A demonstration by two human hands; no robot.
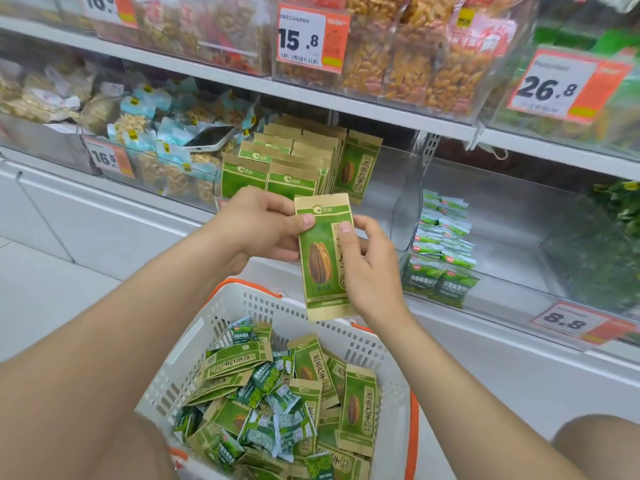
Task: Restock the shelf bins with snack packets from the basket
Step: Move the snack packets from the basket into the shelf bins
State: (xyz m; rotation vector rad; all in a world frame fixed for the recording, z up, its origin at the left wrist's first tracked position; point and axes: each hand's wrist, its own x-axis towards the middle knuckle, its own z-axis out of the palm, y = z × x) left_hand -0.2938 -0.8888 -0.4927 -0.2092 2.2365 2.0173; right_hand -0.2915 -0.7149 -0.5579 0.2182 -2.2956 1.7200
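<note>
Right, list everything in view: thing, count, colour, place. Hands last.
held packet: one, green and tan, between both hands.
basket: one, white with orange handles, bottom centre.
loose packets: many, green and tan, inside basket.
binned seed packets: many, green and tan, upright, middle shelf.
small packets: many, green, stacked in right bin.
phone: one, pale, lying on left bin's snacks.
price tags: several, orange and white, bin fronts.
left hand: pinches held packet's left edge.
right hand: pinches its right edge.

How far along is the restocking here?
Done: sunflower-seed packets stand in rows in the shelf bin. In hand: the left hand and right hand hold one more seed packet above the basket. Left: many loose seed packets and small green packets lie in the basket.
</note>
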